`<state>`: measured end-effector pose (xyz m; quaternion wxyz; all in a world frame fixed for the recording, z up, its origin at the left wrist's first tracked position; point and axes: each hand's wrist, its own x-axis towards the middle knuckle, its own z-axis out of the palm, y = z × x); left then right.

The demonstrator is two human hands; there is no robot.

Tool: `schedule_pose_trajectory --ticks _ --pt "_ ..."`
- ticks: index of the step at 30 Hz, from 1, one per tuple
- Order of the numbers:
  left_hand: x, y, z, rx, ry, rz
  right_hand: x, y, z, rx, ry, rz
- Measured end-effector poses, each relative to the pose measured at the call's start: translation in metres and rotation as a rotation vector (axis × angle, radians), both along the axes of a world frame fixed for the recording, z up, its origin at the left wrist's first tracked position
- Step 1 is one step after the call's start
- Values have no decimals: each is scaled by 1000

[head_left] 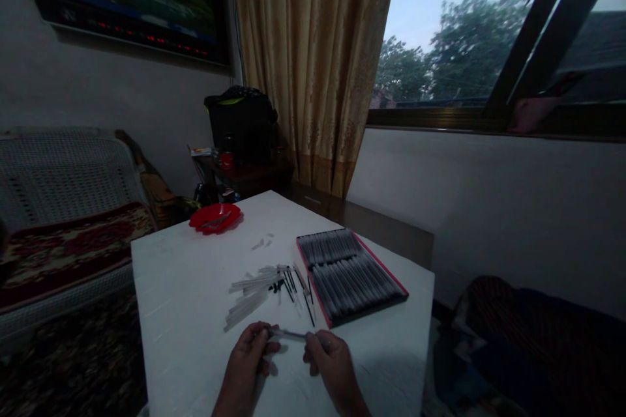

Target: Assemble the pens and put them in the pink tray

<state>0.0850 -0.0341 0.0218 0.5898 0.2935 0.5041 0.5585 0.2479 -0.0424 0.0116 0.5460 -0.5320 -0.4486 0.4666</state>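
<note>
Near the front of the white table (186, 313), my left hand (250, 353) and my right hand (330, 357) hold a thin pen-like tube (292, 335) level between them. Each hand pinches one end. Just beyond my hands lie translucent tubes (247, 303) in a loose fan, with several thin dark rods (308, 306) and small black pieces (277, 285) beside them. To the right is an open box with a pink edge, filled with two rows of dark-and-clear pens (349, 280).
A red scalloped dish (215, 217) holding a tool sits at the table's far left corner. Small clear pieces (264, 242) lie mid-table. Beyond are a wicker sofa (68, 169), a side table (244, 172) with a black bag, and a curtain (313, 65).
</note>
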Motion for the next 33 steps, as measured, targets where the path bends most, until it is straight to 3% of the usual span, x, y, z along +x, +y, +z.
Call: schedule_pose_trajectory --ticks 9,18,26,33 --pt "2 0 4 -3 8 102 3 1 -18 96 102 -71" --pt "-1 -2 6 0 -58 73 -1 -4 -16 95 -196 -4" --pt "0 0 3 5 -84 100 0 -5 -21 122 -21 18" --pt "0 -2 6 8 -78 97 -2 -6 -13 106 -170 -60"
